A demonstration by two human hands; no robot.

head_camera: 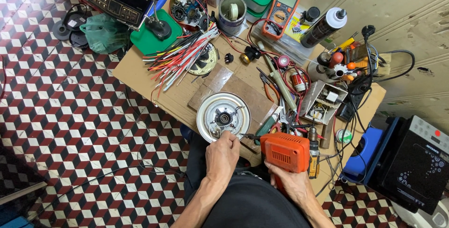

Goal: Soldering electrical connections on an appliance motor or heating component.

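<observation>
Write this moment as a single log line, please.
left hand: on rim of round metal plate | right hand: holds orange drill, bit toward plate | bench: cluttered

Repair workshop — multimeter (282, 5), wire bundle (184, 53)

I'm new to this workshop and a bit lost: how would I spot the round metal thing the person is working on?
Start at the cluttered cardboard-topped table; near its front edge lies a brown board. On it rests the round silver disc, touched by the left hand, beside the orange drill in the right hand. It alone is shiny, with a dark hub.
</observation>
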